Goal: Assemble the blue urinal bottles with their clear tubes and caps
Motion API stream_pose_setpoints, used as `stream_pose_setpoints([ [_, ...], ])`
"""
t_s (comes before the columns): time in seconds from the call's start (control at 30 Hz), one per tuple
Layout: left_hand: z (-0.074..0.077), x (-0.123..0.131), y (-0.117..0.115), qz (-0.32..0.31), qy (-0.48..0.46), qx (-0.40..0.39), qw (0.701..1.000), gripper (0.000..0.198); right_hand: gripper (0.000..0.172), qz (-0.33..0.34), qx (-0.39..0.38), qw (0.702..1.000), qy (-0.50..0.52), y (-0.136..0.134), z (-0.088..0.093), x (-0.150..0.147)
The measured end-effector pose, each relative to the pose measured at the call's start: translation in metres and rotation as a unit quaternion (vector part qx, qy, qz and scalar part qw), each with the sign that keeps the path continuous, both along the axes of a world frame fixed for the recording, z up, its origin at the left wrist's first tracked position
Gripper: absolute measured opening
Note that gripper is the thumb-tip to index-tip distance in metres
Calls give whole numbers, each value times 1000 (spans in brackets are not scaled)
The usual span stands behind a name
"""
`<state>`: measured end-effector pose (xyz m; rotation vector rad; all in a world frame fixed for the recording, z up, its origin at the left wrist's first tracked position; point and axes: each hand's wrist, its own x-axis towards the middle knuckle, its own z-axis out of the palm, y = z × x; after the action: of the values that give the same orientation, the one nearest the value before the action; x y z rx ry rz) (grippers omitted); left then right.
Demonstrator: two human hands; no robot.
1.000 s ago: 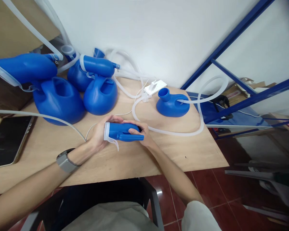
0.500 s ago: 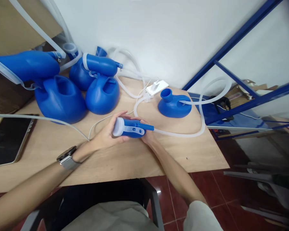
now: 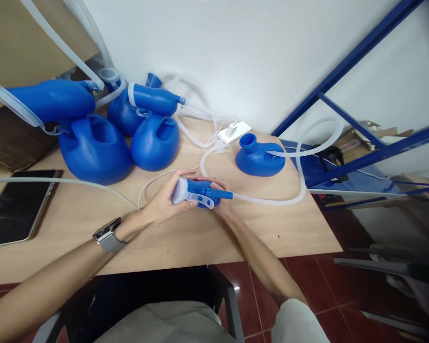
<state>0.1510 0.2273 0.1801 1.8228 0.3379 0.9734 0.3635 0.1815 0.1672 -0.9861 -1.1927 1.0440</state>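
Note:
Between my two hands, just above the table, is a blue plastic urinal head (image 3: 202, 187) with a translucent cap on its left end. The cap's perforated strap (image 3: 201, 200) lies along the near side. My left hand (image 3: 164, 197) grips the capped end, thumb in front and fingers behind. My right hand (image 3: 223, 204) holds the other end from below and behind; part of its fingers is hidden. From the narrow blue spout a clear hose (image 3: 271, 200) runs right and loops back to a blue urinal bottle (image 3: 259, 159) with an open neck.
At the left stand several more blue urinal bottles (image 3: 95, 157), some with capped heads resting on top. A dark tablet (image 3: 19, 205) lies on the wooden table (image 3: 186, 247). A white power strip (image 3: 236, 131) sits by the wall. A blue metal rack (image 3: 343, 62) stands right.
The urinal head has shifted slightly right and tilted a little, its spout end now lower, with both hands still on it. The view has moved slightly.

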Motion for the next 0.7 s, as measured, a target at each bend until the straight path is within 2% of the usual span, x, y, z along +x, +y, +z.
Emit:
stream_pose_setpoints([
  [0.17, -1, 0, -2, 105, 75, 34, 991, 56, 56, 68, -60, 995, -28, 9, 5, 10],
  [0.23, 1, -2, -1, 157, 94, 28, 983, 51, 60, 53, -56, 996, -36, 12, 8, 15],
  [0.33, 1, -5, 3, 245, 104, 54, 962, 51, 59, -34, 13, 998, -52, 13, 13, 25],
  [0.4, -1, -5, 6, 278, 84, 99, 952, 51, 54, -25, 84, 992, -95, 10, 18, 29],
  [0.47, -3, -6, 9, 283, 60, 148, 946, 46, 48, 41, 134, 977, -163, 4, 22, 29],
  [0.53, -3, -6, 9, 274, 56, 189, 941, 40, 64, 68, 142, 965, -210, -3, 23, 22],
  [0.6, -2, -6, 6, 245, 69, 210, 944, 37, 72, 41, 124, 966, -225, -6, 21, 14],
  [0.7, 1, -5, -1, 209, 71, 200, 955, 37, 54, -7, 129, 971, -200, -5, 13, 3],
])
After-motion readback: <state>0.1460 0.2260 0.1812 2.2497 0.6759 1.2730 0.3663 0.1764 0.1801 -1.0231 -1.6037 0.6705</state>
